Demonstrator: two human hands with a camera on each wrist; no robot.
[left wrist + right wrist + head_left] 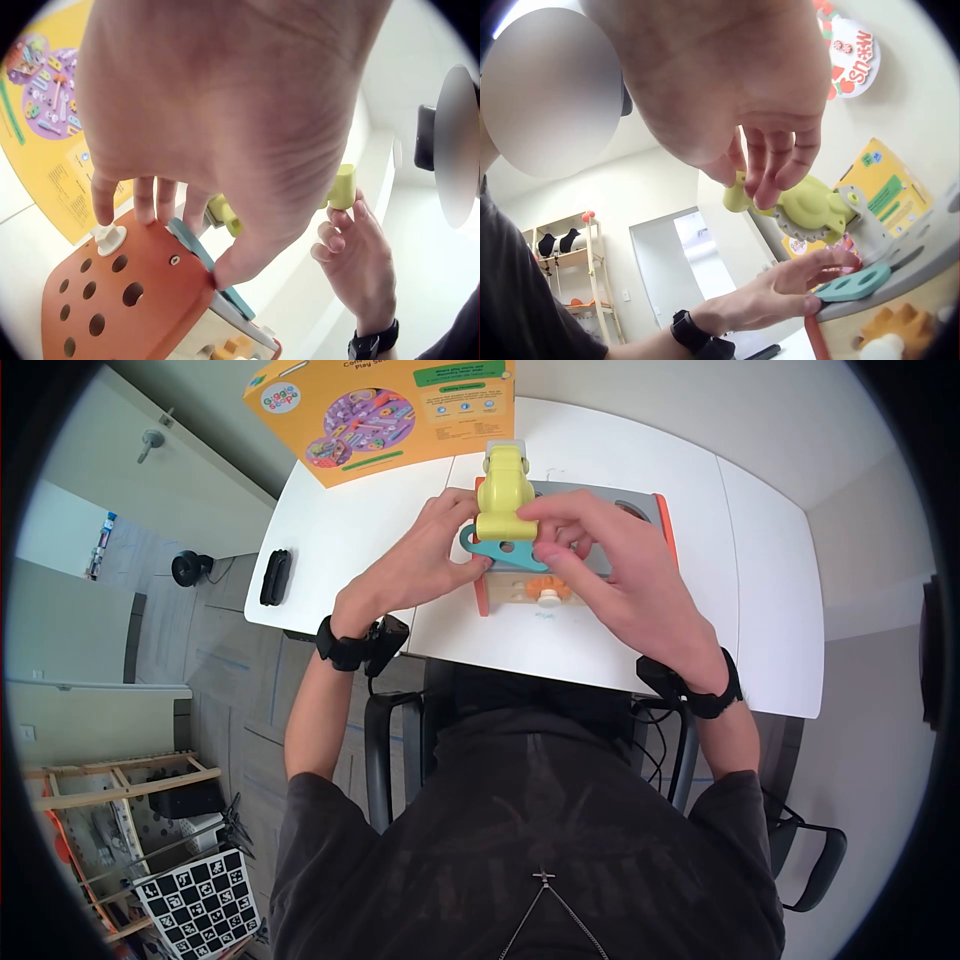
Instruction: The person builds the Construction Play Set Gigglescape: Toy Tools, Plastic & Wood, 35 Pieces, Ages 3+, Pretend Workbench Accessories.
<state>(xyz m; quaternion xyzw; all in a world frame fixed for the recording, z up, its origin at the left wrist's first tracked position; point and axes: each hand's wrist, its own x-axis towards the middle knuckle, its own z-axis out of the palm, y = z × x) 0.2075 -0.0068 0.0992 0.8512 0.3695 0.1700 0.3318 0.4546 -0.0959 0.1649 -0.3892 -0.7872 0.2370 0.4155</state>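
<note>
A yellow-green toy saw (pixel 507 488) with a grey toothed blade (pixel 787 227) stands raised at the left end of a toy workbench (pixel 570 488). My right hand (pixel 635 565) pinches the end of the saw's handle between thumb and fingers. Flat on the bench top, under the saw, lies a teal strip with holes (pixel 518 554). Its left end is held by my left hand (pixel 415 560), the thumb on the near edge and the fingers on the far side. Those fingers also reach the bench's orange side panel (pixel 154 259).
An orange gear with a white knob (pixel 896 330) is on the bench's wooden front. Behind stands a yellow toy box (pixel 390 420) on the white table (pixel 350 530). A black case (pixel 275 577) lies at the table's left edge.
</note>
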